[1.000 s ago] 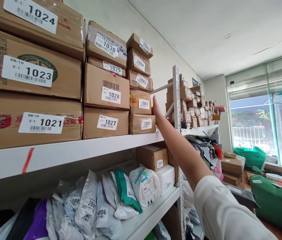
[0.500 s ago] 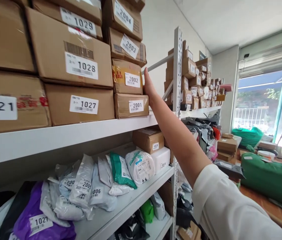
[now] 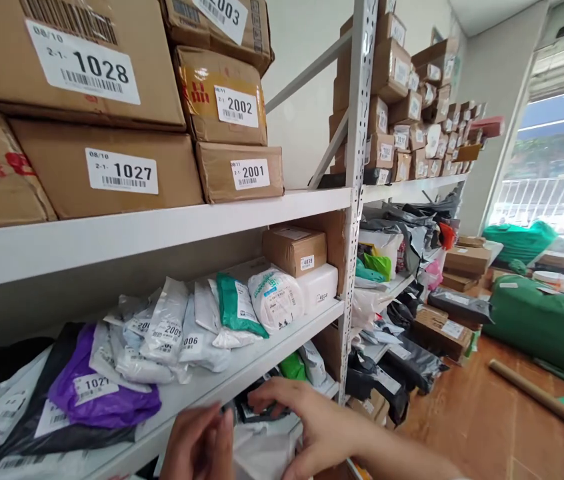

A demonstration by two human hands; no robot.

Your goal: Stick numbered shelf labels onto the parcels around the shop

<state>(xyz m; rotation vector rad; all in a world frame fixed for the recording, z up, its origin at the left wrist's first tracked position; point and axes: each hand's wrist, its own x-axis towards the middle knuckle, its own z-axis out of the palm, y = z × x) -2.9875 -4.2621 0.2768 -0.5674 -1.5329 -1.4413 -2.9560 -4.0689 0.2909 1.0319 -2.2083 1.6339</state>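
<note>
Both my hands are low in the head view, in front of the lower shelves. My left hand is blurred, with its fingers drawn together; a small dark spot shows at the fingertips, too smeared to name. To its right, my right hand is curved, thumb and fingers apart, with nothing visible in its grip. Between and below them lies a whitish package; whether either hand touches it I cannot tell. Behind the hands are a black parcel and a green parcel on a lower shelf.
Cardboard boxes such as the one labelled 2001 stand stacked on the upper shelf. Below are a purple bag, a teal bag and a round white package. A perforated post stands right; a cardboard tube lies on the floor.
My right hand has left the side of the stacked boxes and come down to the lower front. My left hand has entered the view. The camera has moved closer and turned right.
</note>
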